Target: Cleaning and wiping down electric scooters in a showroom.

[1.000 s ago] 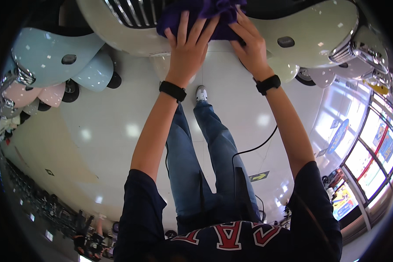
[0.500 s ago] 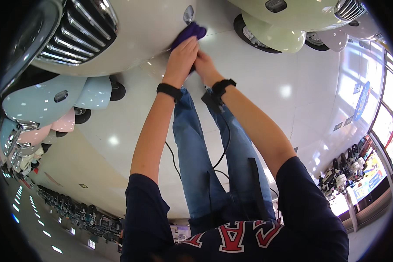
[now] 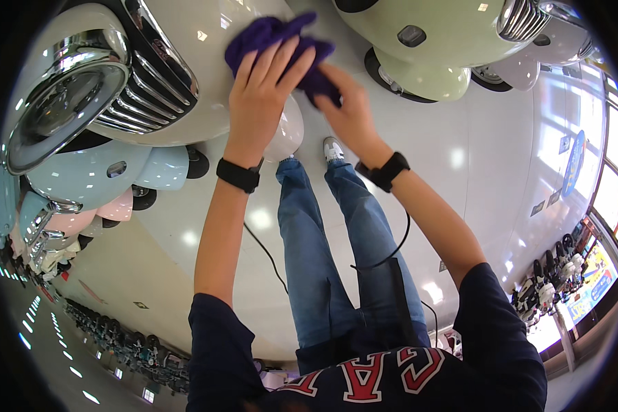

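Observation:
A bunched purple cloth (image 3: 261, 40) lies against the cream, rounded front body (image 3: 209, 62) of a small vehicle. My left hand (image 3: 257, 89) presses on the cloth from above, fingers stretched and slightly apart over it; its thumb is hidden. At the cloth's right end, my right hand (image 3: 350, 106) grips a hanging fold between bent fingers and thumb. Both wrists wear black bands. To the left of the cloth are the vehicle's chrome-slatted grille (image 3: 144, 103) and its large round headlight (image 3: 69, 110).
A pale green vehicle (image 3: 439, 69) stands close at the right, with a grey one behind it. Light blue (image 3: 82, 175) and pink vehicles line the left. Black cables (image 3: 271, 257) hang by my legs. Glossy light tiles (image 3: 453, 206) cover the floor.
Both hands and the cloth have shifted left on the cream body. My hands have moved apart, and the cloth has spread out more. The view has shifted, showing more of the headlight.

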{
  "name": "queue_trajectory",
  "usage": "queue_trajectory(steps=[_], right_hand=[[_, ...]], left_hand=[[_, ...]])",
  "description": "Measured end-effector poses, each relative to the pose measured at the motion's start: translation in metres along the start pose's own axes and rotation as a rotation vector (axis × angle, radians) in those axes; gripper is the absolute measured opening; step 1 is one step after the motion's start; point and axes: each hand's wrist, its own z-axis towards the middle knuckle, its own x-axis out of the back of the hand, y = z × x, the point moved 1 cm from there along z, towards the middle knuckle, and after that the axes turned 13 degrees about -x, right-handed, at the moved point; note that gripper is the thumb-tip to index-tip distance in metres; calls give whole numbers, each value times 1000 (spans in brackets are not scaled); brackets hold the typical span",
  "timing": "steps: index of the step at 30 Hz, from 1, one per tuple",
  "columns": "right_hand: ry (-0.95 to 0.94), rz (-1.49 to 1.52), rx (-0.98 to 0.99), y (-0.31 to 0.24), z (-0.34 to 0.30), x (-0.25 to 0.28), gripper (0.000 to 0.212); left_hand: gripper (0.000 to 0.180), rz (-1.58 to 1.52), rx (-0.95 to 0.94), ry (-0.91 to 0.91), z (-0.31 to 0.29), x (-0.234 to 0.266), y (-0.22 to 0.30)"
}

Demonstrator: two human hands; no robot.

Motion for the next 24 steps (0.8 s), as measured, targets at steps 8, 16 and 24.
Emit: queue_trajectory(steps=[8, 16, 24], right_hand=[[-152, 185, -239, 62, 42, -45, 47], [-440, -166, -413, 117, -31, -79, 36], [-650, -328, 90, 78, -56, -144, 48]], left_hand=[[52, 261, 65, -45, -14, -55, 14], [45, 72, -15, -181, -135, -107, 43], [58, -101, 632, -138, -236, -72, 37]])
